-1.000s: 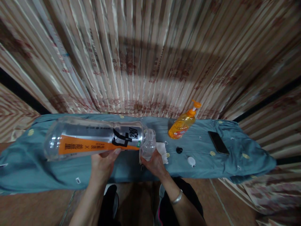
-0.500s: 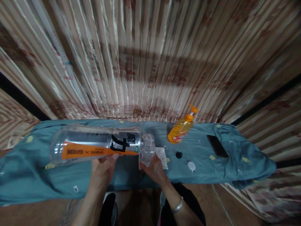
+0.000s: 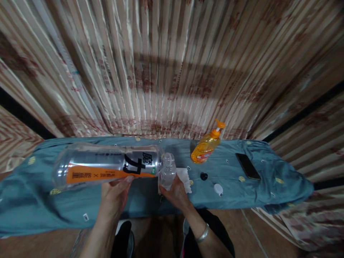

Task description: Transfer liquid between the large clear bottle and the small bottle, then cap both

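My left hand (image 3: pixel 116 191) is closed around the underside of a large clear plastic bottle (image 3: pixel 107 166) with a silver and orange label. The bottle lies nearly level in the air, its neck end pointing right. That end meets the mouth of a small clear bottle (image 3: pixel 168 173), which my right hand (image 3: pixel 176 193) grips low on its side. Whether the two mouths touch, I cannot tell. Beneath the small bottle, a white cloth (image 3: pixel 185 179) is partly hidden on the table.
An orange pump bottle (image 3: pixel 205 147) stands behind and to the right. A black cap (image 3: pixel 204 176), a round white lid (image 3: pixel 218 189) and a phone (image 3: pixel 247 166) lie on the teal tablecloth (image 3: pixel 228 200). Behind the table hangs a pleated curtain (image 3: pixel 166 82).
The large bottle and my left hand have shifted slightly left and its base sits a little lower. My right hand still grips the small bottle in nearly the same place.
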A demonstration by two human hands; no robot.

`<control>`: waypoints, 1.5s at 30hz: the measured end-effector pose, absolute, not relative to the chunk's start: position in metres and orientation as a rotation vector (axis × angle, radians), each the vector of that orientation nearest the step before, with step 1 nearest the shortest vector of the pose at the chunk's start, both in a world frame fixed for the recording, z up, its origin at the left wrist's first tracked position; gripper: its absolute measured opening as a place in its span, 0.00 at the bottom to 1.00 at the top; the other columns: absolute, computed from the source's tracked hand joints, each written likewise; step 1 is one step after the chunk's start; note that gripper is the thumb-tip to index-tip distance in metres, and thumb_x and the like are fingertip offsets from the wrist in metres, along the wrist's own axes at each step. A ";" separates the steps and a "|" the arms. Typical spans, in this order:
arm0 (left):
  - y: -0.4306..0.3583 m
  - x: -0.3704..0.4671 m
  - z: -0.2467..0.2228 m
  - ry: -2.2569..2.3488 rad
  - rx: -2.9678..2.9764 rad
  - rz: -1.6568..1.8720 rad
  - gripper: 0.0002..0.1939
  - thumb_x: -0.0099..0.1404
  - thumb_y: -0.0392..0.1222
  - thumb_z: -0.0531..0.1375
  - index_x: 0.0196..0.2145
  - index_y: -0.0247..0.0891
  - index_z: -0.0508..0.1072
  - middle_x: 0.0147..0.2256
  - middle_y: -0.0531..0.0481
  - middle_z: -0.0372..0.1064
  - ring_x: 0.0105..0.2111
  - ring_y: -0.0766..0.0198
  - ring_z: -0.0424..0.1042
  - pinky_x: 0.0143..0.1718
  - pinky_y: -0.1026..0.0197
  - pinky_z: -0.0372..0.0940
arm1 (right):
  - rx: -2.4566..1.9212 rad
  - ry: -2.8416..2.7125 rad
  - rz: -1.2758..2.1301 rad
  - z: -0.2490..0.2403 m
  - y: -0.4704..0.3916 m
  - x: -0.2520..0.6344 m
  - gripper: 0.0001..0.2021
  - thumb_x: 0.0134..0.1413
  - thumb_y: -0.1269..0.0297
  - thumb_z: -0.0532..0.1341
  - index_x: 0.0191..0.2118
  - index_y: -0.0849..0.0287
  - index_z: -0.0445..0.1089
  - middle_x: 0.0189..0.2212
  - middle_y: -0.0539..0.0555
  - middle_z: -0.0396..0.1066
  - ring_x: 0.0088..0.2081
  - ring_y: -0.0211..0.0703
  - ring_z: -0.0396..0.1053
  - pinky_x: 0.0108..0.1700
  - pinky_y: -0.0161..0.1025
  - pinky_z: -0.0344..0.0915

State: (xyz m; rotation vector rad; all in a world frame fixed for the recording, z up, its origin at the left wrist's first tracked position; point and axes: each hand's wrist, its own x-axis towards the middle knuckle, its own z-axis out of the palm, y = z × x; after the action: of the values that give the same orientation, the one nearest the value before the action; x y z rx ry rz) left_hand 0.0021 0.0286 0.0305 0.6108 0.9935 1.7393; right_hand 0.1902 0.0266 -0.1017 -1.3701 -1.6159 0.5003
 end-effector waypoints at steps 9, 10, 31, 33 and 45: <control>0.029 -0.001 0.026 0.987 0.612 1.757 0.20 0.34 0.33 0.75 0.27 0.39 0.76 0.24 0.54 0.75 0.26 0.61 0.76 0.34 0.58 0.74 | -1.370 -1.641 0.485 -0.099 0.026 0.191 0.38 0.49 0.70 0.67 0.66 0.59 0.57 0.54 0.64 0.73 0.53 0.60 0.74 0.54 0.57 0.74; 0.029 -0.001 0.025 0.990 0.613 1.756 0.19 0.34 0.33 0.75 0.27 0.39 0.75 0.24 0.54 0.75 0.26 0.61 0.76 0.34 0.58 0.73 | -1.367 -1.639 0.489 -0.099 0.026 0.191 0.38 0.48 0.71 0.67 0.66 0.59 0.57 0.54 0.64 0.73 0.54 0.60 0.74 0.55 0.57 0.74; 0.029 0.000 0.028 0.971 0.669 1.735 0.24 0.34 0.37 0.75 0.33 0.41 0.77 0.20 0.53 0.73 0.27 0.50 0.79 0.37 0.47 0.75 | -1.361 -1.633 0.493 -0.103 0.027 0.190 0.36 0.49 0.70 0.66 0.65 0.56 0.59 0.51 0.61 0.75 0.52 0.59 0.75 0.54 0.58 0.74; 0.029 0.000 0.027 0.982 0.674 1.731 0.24 0.35 0.38 0.75 0.34 0.41 0.78 0.21 0.53 0.74 0.29 0.49 0.79 0.38 0.47 0.75 | -1.359 -1.630 0.485 -0.105 0.027 0.190 0.35 0.49 0.71 0.66 0.64 0.57 0.60 0.53 0.63 0.74 0.53 0.60 0.75 0.54 0.59 0.74; 0.032 0.005 0.029 0.960 0.594 1.742 0.25 0.32 0.40 0.75 0.32 0.41 0.77 0.23 0.52 0.76 0.26 0.52 0.78 0.36 0.49 0.76 | -1.358 -1.610 0.497 -0.107 0.026 0.189 0.37 0.48 0.70 0.65 0.65 0.58 0.58 0.55 0.63 0.73 0.56 0.58 0.73 0.57 0.56 0.72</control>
State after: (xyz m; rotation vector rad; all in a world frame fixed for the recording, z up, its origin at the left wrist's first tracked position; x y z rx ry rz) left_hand 0.0050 0.0321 0.0285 0.5943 0.9604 1.7420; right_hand 0.1889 0.0265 -0.1067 -1.3581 -1.6105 0.4967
